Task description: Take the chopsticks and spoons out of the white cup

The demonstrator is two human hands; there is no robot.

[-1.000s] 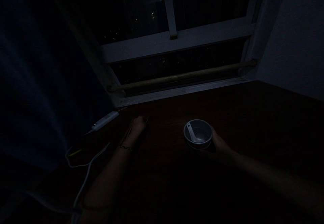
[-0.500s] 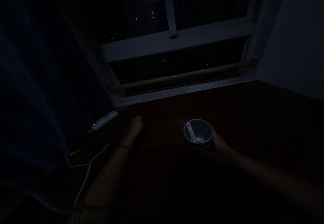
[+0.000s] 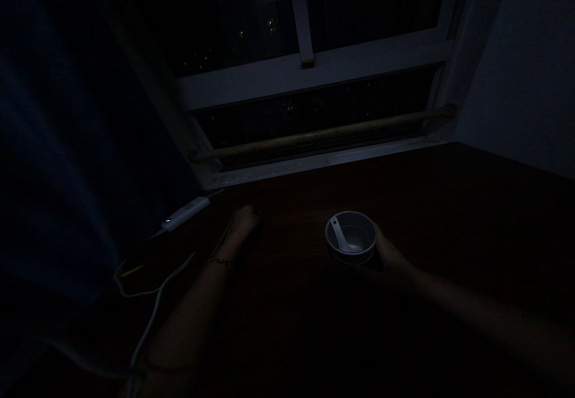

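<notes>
The scene is very dark. A small pale bowl (image 3: 351, 237) with a white spoon (image 3: 340, 235) inside stands on a dark wooden table (image 3: 449, 206). My right hand (image 3: 387, 252) wraps the bowl's right side. My left hand (image 3: 243, 223) rests on the table to the left, its fingers curled; what it holds, if anything, is lost in the dark. A thin bracelet (image 3: 221, 261) circles that wrist.
A white power strip (image 3: 185, 213) with a small light lies at the table's back left, and white cables (image 3: 150, 305) trail from it toward me. A window frame (image 3: 309, 71) and a rail (image 3: 323, 135) run along the far edge. A wall (image 3: 521, 74) stands at the right.
</notes>
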